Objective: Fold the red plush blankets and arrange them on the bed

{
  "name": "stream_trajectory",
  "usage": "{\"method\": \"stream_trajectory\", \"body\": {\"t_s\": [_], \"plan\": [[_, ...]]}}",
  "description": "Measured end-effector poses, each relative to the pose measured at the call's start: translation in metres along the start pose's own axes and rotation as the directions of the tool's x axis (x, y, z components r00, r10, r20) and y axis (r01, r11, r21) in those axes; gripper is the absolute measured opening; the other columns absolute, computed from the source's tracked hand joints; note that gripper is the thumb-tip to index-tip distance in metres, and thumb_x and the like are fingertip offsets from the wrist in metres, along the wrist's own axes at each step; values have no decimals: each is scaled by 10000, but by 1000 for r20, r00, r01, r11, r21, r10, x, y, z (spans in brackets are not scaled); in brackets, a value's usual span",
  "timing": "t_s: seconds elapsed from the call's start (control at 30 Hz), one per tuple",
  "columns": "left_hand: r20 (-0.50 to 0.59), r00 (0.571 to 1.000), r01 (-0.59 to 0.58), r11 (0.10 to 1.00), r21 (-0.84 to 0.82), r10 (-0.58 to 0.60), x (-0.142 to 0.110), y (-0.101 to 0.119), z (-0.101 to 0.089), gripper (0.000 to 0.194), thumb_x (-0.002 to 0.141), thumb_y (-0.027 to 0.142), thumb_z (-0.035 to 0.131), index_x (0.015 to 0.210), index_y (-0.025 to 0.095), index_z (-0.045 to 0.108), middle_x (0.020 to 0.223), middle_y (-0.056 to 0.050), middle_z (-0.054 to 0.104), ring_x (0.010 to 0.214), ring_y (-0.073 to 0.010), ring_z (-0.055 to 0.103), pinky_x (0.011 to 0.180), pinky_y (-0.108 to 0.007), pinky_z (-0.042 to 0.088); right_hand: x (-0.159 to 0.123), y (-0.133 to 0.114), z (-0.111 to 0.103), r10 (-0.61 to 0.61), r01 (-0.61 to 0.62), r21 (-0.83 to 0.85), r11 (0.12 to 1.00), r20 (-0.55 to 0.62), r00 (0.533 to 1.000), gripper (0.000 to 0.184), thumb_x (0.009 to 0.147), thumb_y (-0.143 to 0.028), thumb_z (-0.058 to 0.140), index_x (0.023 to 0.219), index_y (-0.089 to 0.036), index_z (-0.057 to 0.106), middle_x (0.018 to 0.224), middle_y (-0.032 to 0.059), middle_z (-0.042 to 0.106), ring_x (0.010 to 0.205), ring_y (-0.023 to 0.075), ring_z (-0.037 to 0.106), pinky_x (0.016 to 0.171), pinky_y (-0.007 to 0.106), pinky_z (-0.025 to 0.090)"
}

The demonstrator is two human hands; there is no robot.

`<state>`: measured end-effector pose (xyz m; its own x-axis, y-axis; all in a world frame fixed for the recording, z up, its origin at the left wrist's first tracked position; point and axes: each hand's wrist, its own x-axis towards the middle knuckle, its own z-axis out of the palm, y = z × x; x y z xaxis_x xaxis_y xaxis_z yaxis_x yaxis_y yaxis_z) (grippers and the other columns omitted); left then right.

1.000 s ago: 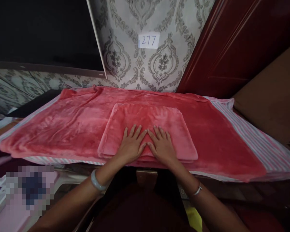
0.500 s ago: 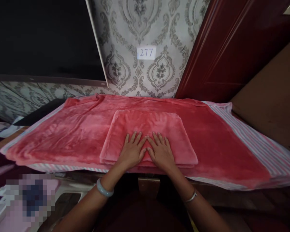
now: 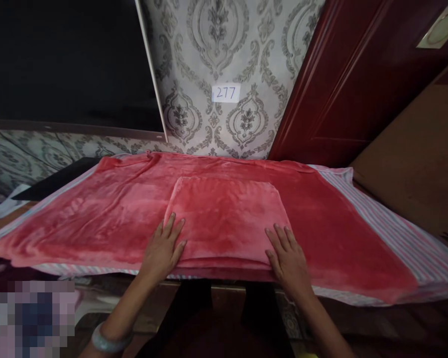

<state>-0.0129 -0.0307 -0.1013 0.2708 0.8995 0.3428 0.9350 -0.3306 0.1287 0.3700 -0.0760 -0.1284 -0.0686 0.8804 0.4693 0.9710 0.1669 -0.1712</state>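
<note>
A folded pink plush cloth [image 3: 224, 219] lies flat in the middle of a larger red-pink plush blanket [image 3: 339, 238]. The blanket has a striped border and covers the surface in front of me. My left hand [image 3: 162, 251] rests at the folded cloth's left edge, fingers spread, a pale bangle [image 3: 108, 340] around that wrist. At the right edge, near the front corner, my right hand [image 3: 287, 253] lies with its fingers stretched out on the cloth. Neither hand grips anything. Folded layers show along the cloth's front edge.
Behind the blanket is a patterned wall with a paper label [image 3: 226, 93] reading 277. A dark screen [image 3: 67, 64] stands at the back left. A red door [image 3: 332, 84] and a large cardboard box [image 3: 414, 149] are on the right. A blurred-out patch covers the lower left.
My hands have moved apart from the middle of the folded cloth to its left and right edges. The view has shifted slightly, with the wall label now lower.
</note>
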Motion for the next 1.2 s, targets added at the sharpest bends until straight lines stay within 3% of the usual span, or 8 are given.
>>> {"method": "stream_trajectory", "body": {"t_s": [0.17,0.3,0.47,0.6,0.7,0.8,0.93,1.2], "plan": [[17,999,43,999,-23,-42,-2,0,-4,567,1014,474,402,1523,241,489,1663,-126,320,1339,-363,552,1071,-558,481,-3,1,5,16,-15,37,999,-26,1000,514,1047,-448,307,1460,-274,560,1587,78,443,1509,306,301,1106,563,400],[65,992,109,993,-39,-107,15,-3,-29,523,1008,454,418,1502,311,512,1646,-68,371,1488,-374,376,1158,-645,348,17,20,-10,37,-42,74,996,70,997,500,1021,-452,305,1328,-300,669,1409,91,628,1358,331,516,1123,665,315],[98,992,89,987,-130,-77,98,13,-53,575,1028,384,343,1577,216,384,1679,-106,283,1558,-279,247,1237,-539,261,107,12,-25,45,-50,91,995,54,998,541,1017,-427,319,1452,-212,560,1495,127,546,1417,289,456,1172,570,304],[206,959,210,976,-56,-194,176,36,-55,607,1002,393,410,1574,190,379,1651,-158,334,1546,-321,270,1226,-578,254,189,-20,-22,207,-211,-4,978,198,958,603,1033,-425,365,1579,-171,383,1617,150,376,1501,312,319,1170,549,312],[220,942,262,965,-16,-252,204,43,-43,588,996,424,418,1540,202,441,1623,-165,389,1522,-366,311,1219,-636,214,218,-30,-9,303,-301,-44,953,240,922,596,1061,-446,325,1591,-177,362,1637,150,336,1513,331,282,1169,564,299],[199,934,296,954,40,-298,203,39,-19,576,1007,460,369,1496,186,501,1588,-180,439,1501,-406,320,1182,-693,225,217,-27,14,339,-330,-79,941,264,903,567,1067,-450,307,1537,-174,463,1569,165,446,1469,351,353,1151,587,299],[124,949,273,952,135,-290,188,29,12,586,1014,509,309,1447,195,549,1472,-181,551,1405,-404,421,1086,-678,362,201,-17,41,294,-278,-104,955,203,934,529,1052,-445,327,1395,-168,620,1408,178,600,1354,352,475,1098,571,346],[99,957,258,957,132,-272,191,24,22,594,1012,519,298,1431,192,562,1446,-183,560,1369,-407,433,1039,-644,408,204,-11,47,285,-272,-91,958,193,939,543,1045,-448,305,1380,-169,628,1392,182,601,1316,353,494,1069,556,367]]}}
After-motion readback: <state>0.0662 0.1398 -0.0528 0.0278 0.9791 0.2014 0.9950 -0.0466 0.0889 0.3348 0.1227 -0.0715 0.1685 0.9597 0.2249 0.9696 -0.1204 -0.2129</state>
